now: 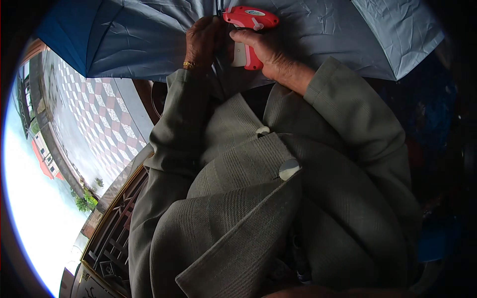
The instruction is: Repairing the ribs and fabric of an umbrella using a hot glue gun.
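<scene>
An umbrella (149, 35) with silvery grey fabric and blue at its left edge is spread across the top of the view. My left hand (201, 42) is closed at the umbrella's middle, by a thin dark rod, and its fingertips are partly hidden. In my right hand (266, 52) is a red tagging gun (252, 18) with a pale grip part, its nose pointing left towards that rod. The fingers behind the gun's handle are mostly out of sight.
A checkered tiled pavement (94, 89) lies at the left, beyond a brown lattice panel (117, 238). My grey-green buttoned coat (238, 198) fills the middle. At the right, a blue object (435, 243) sits in shadow.
</scene>
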Demonstrator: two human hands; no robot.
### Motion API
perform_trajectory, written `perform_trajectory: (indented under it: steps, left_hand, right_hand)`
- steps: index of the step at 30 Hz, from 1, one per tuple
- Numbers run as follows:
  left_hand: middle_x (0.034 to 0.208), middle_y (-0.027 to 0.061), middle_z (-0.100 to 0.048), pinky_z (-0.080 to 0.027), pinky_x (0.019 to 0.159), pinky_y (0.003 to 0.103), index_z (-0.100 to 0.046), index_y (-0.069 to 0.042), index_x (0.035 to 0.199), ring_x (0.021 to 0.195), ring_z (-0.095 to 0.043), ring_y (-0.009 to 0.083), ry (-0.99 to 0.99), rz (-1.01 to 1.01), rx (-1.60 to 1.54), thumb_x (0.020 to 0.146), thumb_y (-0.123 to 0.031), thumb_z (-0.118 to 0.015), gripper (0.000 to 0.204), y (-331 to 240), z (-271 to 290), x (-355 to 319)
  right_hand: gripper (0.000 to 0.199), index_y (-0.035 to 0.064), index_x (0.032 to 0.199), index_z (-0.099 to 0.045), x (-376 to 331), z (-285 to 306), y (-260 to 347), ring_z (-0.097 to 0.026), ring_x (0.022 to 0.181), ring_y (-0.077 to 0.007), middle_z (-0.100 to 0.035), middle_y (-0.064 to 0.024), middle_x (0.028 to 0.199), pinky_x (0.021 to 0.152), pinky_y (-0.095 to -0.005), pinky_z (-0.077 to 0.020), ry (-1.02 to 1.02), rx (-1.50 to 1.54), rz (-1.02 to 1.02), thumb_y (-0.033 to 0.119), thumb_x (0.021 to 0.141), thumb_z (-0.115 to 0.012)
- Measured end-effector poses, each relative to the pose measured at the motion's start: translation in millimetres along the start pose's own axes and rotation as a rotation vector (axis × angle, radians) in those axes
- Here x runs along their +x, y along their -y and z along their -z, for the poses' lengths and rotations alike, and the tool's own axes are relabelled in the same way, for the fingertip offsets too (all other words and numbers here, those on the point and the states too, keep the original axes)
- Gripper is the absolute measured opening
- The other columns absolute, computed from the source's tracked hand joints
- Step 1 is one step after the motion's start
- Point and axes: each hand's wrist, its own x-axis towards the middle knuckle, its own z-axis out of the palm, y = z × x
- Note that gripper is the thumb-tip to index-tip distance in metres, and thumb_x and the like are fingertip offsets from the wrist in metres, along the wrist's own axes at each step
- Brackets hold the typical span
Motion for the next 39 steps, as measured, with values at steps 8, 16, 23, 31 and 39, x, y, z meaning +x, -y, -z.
perform_trajectory:
  steps: [8, 16, 23, 31, 39]
  left_hand:
    - [0.063, -0.0047, -0.050, -0.033, 0.046, 0.019, -0.058, -0.004, 0.083, 0.054, -0.042, 0.0034, -0.046, -0.008, 0.005, 0.084, -0.016, -0.055, 0.012, 0.3, -6.2, -1.6]
    - [0.060, -0.0039, -0.046, -0.031, 0.045, 0.020, -0.056, -0.004, 0.076, 0.052, -0.041, 0.0024, -0.001, -0.229, 0.385, 0.085, -0.017, -0.051, 0.016, 1.4, -4.0, 7.1]
    - [0.072, 0.0098, -0.059, -0.046, 0.055, 0.032, -0.062, -0.008, 0.081, 0.064, -0.059, 0.0244, 0.003, -0.451, 0.758, 0.079, -0.016, -0.054, 0.012, 18.0, 11.4, 33.7]
    - [0.083, 0.0118, -0.061, -0.047, 0.063, 0.037, -0.061, -0.008, 0.085, 0.073, -0.061, 0.0282, 0.193, -0.658, 1.371, 0.076, -0.022, -0.052, 0.019, -66.9, 16.8, 110.8]
    - [0.075, 0.0142, -0.061, -0.047, 0.063, 0.034, -0.061, -0.001, 0.082, 0.071, -0.062, 0.0264, -0.025, -0.559, 1.014, 0.077, -0.027, -0.051, 0.028, -78.4, -8.3, 153.6]
  right_hand:
    - [0.024, 0.0074, 0.092, -0.058, 9.3, -0.4, 4.6, -0.059, 0.072, -0.0144, -0.060, -0.0029, 0.080, 0.065, -0.0318, -0.0494, 0.004, -0.019, -0.060, 0.019, 0.073, -0.067]
    - [0.024, 0.0060, 0.087, -0.058, 12.3, 1.8, 14.2, -0.055, 0.053, -0.0134, -0.056, -0.0045, 0.066, 0.044, -0.0264, -0.0446, 0.009, -0.154, -0.098, 0.023, 0.073, -0.067]
    - [0.031, 0.0070, 0.099, -0.054, 14.6, 7.0, 7.0, -0.056, 0.077, -0.0121, -0.057, -0.0015, 0.085, 0.062, -0.0284, -0.0470, -0.098, -0.106, 0.015, 0.018, 0.073, -0.068]
    - [0.029, 0.0064, 0.094, -0.057, 48.3, -1.5, 86.0, -0.059, 0.064, -0.0118, -0.060, -0.0018, 0.079, 0.057, -0.0270, -0.0479, -0.079, -0.123, 0.218, 0.021, 0.072, -0.069]
    - [0.030, 0.0048, 0.097, -0.057, 115.7, -9.7, 103.6, -0.059, 0.073, -0.0133, -0.061, -0.0048, 0.085, 0.064, -0.0282, -0.0473, -0.057, -0.040, 0.357, 0.020, 0.074, -0.066]
